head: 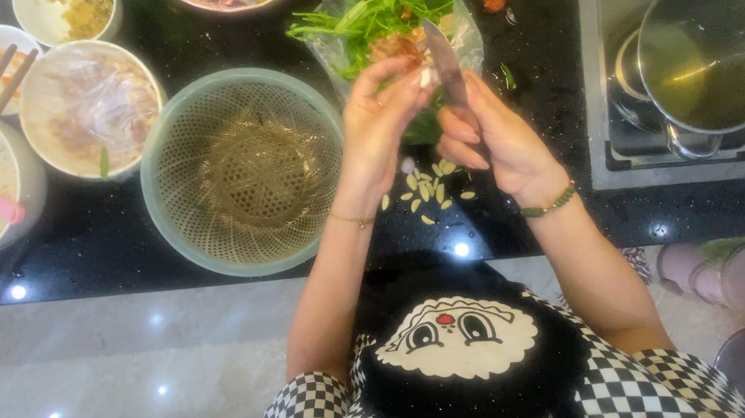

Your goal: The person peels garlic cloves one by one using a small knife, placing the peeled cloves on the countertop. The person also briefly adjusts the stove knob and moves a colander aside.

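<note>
My right hand [491,134] gripped a knife [445,66], blade pointing far. My left fingers [387,86] pinched a small pale piece against it, above pale peelings [430,191] on the black desk [97,250], right of a green colander [243,170].

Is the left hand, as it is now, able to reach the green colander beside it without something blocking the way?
Probably yes, though not at once. The green colander sits open on the counter just beside the left hand, nothing between them. But that hand is pinching a small piece of food against the knife in the right hand.
</note>
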